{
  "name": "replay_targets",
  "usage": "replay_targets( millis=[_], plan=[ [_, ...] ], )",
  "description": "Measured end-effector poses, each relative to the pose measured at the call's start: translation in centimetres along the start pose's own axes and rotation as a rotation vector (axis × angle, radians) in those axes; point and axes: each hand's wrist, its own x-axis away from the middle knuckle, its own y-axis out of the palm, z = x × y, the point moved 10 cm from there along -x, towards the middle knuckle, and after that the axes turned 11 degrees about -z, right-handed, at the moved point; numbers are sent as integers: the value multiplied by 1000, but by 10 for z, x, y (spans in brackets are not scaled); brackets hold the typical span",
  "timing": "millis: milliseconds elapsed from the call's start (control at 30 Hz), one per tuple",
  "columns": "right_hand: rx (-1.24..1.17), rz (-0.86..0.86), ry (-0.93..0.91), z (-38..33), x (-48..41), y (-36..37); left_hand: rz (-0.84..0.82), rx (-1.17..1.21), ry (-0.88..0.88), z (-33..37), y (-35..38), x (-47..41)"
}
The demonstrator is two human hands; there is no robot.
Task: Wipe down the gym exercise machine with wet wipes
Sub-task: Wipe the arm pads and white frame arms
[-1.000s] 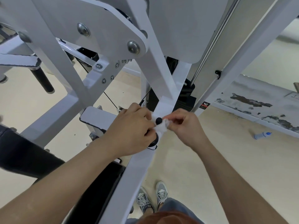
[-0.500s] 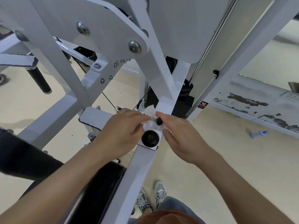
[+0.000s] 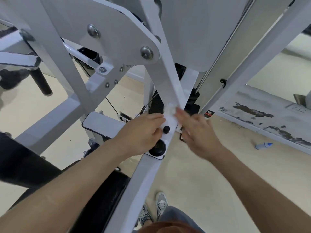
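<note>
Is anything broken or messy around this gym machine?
Yes. The low ledge along the right wall has dark patches where its paint has flaked off, and a small bottle lies on its side on the floor in front of it.

Bare forearms point(image 3: 87, 179) behind left grip point(image 3: 141, 132) and right grip point(image 3: 198, 130); well below them, grey-white lace-up sneakers point(image 3: 161, 204), blue-grey trousers point(image 3: 175, 217), a rust-orange top point(image 3: 168, 229).
</note>
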Motion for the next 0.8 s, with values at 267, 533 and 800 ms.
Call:
replay_targets(
  millis=[267,533,800],
  plan=[
    [-490,321,53,-41,45,15,128,115,-28,-12,-14,15],
    [-463,373,83,-68,98,36,300,25,128,12,-14,53],
    [-96,388,-207,-126,108,33,126,-231,162,33,19,85]
  ],
)
